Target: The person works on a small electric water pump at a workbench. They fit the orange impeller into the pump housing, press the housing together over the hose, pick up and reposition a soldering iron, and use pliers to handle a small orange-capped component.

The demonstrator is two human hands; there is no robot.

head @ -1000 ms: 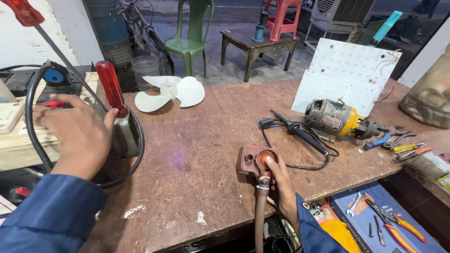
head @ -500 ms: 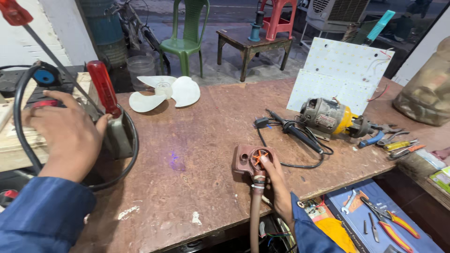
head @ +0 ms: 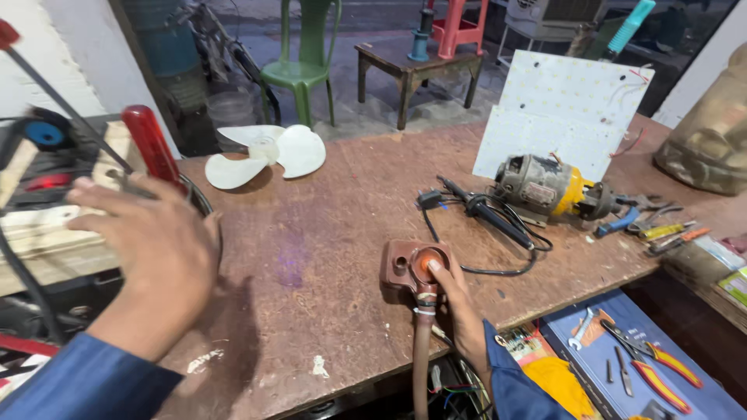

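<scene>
Right hand (head: 459, 311), lower centre: finger pressing orange button of reddish-brown switch box (head: 415, 264), hose running down-frame. Left hand (head: 152, 241), far left, fingers spread beside red-handled screwdriver (head: 153, 148).

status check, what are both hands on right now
Left hand open, spread over the red-handled tool at the bench's left edge. Right hand on the brown switch block, thumb on its orange button. Bench between them bare.
</scene>
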